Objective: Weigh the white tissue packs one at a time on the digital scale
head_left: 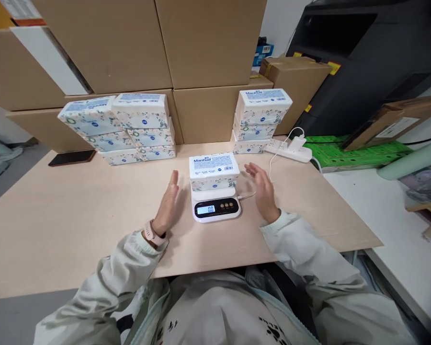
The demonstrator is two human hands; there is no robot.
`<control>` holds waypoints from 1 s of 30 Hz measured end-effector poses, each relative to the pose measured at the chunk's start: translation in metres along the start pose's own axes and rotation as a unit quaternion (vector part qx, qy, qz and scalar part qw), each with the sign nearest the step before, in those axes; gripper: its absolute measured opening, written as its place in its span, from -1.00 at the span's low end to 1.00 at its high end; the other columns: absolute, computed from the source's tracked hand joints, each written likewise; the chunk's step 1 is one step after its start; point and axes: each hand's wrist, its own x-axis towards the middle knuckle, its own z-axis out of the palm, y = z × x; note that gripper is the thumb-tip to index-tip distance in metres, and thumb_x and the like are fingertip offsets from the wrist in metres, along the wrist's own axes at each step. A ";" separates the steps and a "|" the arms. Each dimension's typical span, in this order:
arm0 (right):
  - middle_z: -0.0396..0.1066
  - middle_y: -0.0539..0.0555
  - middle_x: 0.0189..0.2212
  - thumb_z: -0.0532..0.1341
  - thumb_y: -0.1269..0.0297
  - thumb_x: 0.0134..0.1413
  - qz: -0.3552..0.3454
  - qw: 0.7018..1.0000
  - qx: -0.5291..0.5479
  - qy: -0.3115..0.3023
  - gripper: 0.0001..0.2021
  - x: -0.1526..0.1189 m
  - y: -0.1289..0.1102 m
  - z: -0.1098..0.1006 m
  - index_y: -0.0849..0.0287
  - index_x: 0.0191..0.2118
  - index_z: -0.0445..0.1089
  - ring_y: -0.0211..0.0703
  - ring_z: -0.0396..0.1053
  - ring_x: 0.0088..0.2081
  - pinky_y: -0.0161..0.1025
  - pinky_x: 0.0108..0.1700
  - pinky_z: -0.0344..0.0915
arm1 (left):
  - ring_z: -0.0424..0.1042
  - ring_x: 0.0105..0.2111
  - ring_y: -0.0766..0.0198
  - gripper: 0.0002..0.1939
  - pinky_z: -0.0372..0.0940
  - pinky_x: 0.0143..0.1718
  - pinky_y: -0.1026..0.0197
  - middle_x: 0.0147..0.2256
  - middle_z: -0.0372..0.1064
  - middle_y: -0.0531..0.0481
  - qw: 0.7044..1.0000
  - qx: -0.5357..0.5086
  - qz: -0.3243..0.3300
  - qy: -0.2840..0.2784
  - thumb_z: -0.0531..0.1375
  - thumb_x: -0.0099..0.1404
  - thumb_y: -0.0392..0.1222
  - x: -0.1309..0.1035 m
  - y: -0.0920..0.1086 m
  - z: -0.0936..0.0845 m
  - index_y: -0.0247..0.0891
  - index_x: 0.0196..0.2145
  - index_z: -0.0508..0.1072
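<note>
Cardboard boxes [215,43] are stacked at 12 o'clock, behind the desk [75,225]; all clock positions are read from the scale [217,215]. On the scale's platform a tissue pack [214,167] is seated flat, label side up, and 0.0 is indicated on the lit display [206,210]. The left hand [167,203] is positioned at 9 o'clock, near the pack but apart from it; its grip is spread, with the fingers extended and the palm turned inward. The right hand [263,189] is positioned between 2 and 3 o'clock, likewise apart from the pack, its grip spread and its fingers slightly curved. At 10 o'clock, further tissue packs are arranged in two adjoining stacks [143,120] of three. At 1 o'clock, a single stack [262,117] of three is placed. At 2 o'clock, a white power strip [290,152] is laid beside that stack. Between 9 and 10 o'clock, a dark phone [72,158] is placed flat near the desk's edge.
</note>
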 end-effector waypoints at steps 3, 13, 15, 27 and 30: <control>0.54 0.25 0.09 0.01 -0.18 0.41 -0.042 0.994 -0.006 0.103 -0.45 0.005 0.001 -0.007 0.11 0.19 0.42 0.04 0.50 0.14 0.20 0.30 0.34 | 0.30 0.36 0.04 -0.64 0.08 0.44 -0.03 0.30 0.33 -0.26 0.989 -0.073 -0.067 0.109 0.12 0.50 0.04 0.013 -0.008 -0.014 -0.22 0.04 0.52; 0.57 0.17 -0.09 -0.05 -0.18 0.41 -0.109 0.981 -0.053 0.150 -0.45 0.014 0.004 -0.012 0.08 0.13 0.44 0.00 0.52 0.01 0.12 0.16 0.39 | 0.58 -0.09 0.16 -0.72 0.29 0.27 0.06 -0.11 0.54 -0.24 0.975 -0.117 -0.096 0.162 0.07 0.43 -0.08 0.026 -0.012 -0.021 -0.31 -0.16 0.48; 0.56 0.16 -0.10 -0.06 -0.18 0.40 -0.128 0.978 -0.065 0.152 -0.45 0.014 0.003 -0.013 0.08 0.13 0.44 0.00 0.51 0.00 0.11 0.15 0.39 | 0.57 -0.08 0.16 -0.73 0.30 0.26 0.06 -0.12 0.54 -0.23 0.975 -0.118 -0.092 0.162 0.08 0.42 -0.09 0.026 -0.013 -0.021 -0.31 -0.17 0.49; 0.57 0.13 -0.18 -0.08 -0.14 0.43 -0.123 0.978 -0.074 0.149 -0.45 0.011 0.007 -0.013 0.11 0.10 0.46 -0.02 0.52 -0.06 0.08 0.10 0.39 | 0.57 -0.11 0.17 -0.74 0.29 0.28 0.05 -0.18 0.55 -0.20 0.977 -0.117 -0.083 0.161 0.09 0.42 -0.12 0.023 -0.013 -0.018 -0.31 -0.18 0.51; 0.58 0.12 -0.21 -0.08 -0.18 0.41 -0.112 0.980 -0.071 0.151 -0.44 0.009 0.006 -0.013 0.10 0.08 0.47 -0.02 0.53 -0.10 0.08 0.09 0.40 | 0.57 -0.08 0.13 -0.74 0.29 0.27 0.04 -0.17 0.55 -0.22 0.977 -0.116 -0.083 0.156 0.11 0.41 -0.10 0.023 -0.014 -0.019 -0.32 -0.18 0.52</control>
